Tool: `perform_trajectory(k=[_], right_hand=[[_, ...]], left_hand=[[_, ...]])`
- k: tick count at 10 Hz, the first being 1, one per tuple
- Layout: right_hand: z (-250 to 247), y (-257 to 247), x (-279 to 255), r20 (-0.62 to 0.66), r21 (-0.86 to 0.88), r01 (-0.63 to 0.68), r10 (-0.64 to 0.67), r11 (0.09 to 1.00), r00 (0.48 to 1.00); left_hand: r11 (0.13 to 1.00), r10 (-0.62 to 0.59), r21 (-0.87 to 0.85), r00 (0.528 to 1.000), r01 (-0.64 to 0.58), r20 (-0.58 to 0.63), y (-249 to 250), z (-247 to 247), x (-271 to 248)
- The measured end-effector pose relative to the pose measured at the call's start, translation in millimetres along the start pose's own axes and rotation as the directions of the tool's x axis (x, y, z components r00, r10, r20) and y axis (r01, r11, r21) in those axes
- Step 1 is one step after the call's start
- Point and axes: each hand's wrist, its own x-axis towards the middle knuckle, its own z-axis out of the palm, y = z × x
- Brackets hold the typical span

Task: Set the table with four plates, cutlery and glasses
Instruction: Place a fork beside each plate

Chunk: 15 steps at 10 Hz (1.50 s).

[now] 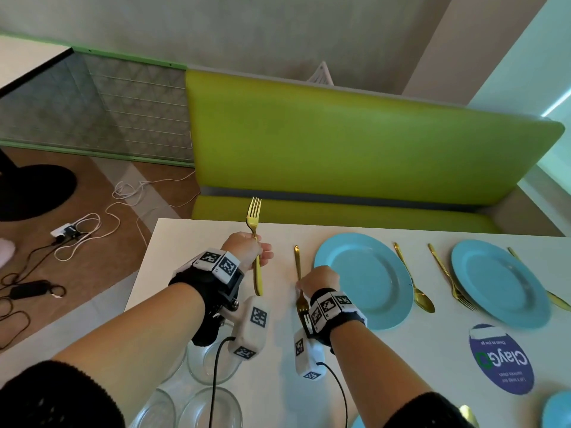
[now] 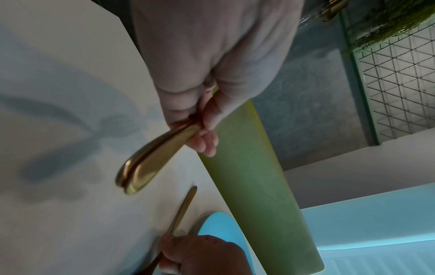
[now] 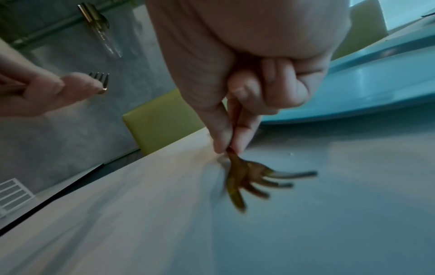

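Note:
My left hand [image 1: 261,253] grips a gold fork [image 1: 254,215] by its stem above the white table [image 1: 191,248], tines up. In the left wrist view two gold handles [image 2: 150,163] seem to lie together under my curled fingers. My right hand [image 1: 306,287] pinches the neck of a second gold fork [image 1: 297,261], which lies left of a blue plate [image 1: 364,279], handle pointing away. Its tines [image 3: 259,182] touch the table. A second blue plate [image 1: 500,282] sits further right, with a gold spoon [image 1: 414,282] and a third fork [image 1: 448,279] between the plates.
Several clear glass pieces [image 1: 213,362] stand at the near left edge under my left arm. A round blue sticker [image 1: 500,359] is on the table. More blue plates [image 1: 556,410] show at the bottom right. A green bench [image 1: 340,143] runs behind the table; cables [image 1: 80,230] lie on the floor.

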Motion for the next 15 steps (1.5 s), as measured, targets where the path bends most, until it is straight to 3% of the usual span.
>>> perform_trajectory(k=[2, 11, 13, 15], right_hand=[[-3.8, -3.5, 4.8, -0.083, 0.037, -0.021, 0.024, 0.999, 0.996], [-9.9, 8.3, 21.7, -0.074, 0.155, -0.048, 0.060, 0.987, 0.995], [-15.0, 5.6, 12.2, -0.072, 0.126, 0.014, -0.005, 0.992, 0.997], [-31.0, 1.1, -24.9, -0.025, 0.190, 0.209, -0.208, 0.959, 0.978]], left_hand=[[1.000, -0.013, 0.026, 1.000, 0.013, -0.002, -3.2, 8.5, 4.5], [0.998, -0.033, 0.059, 0.999, 0.032, 0.007, -7.6, 11.1, 11.3], [0.996, -0.057, 0.078, 0.997, 0.053, 0.054, -7.2, 9.2, 0.0], [0.995, -0.034, 0.098, 0.993, 0.023, 0.113, -11.2, 2.7, -29.3]])
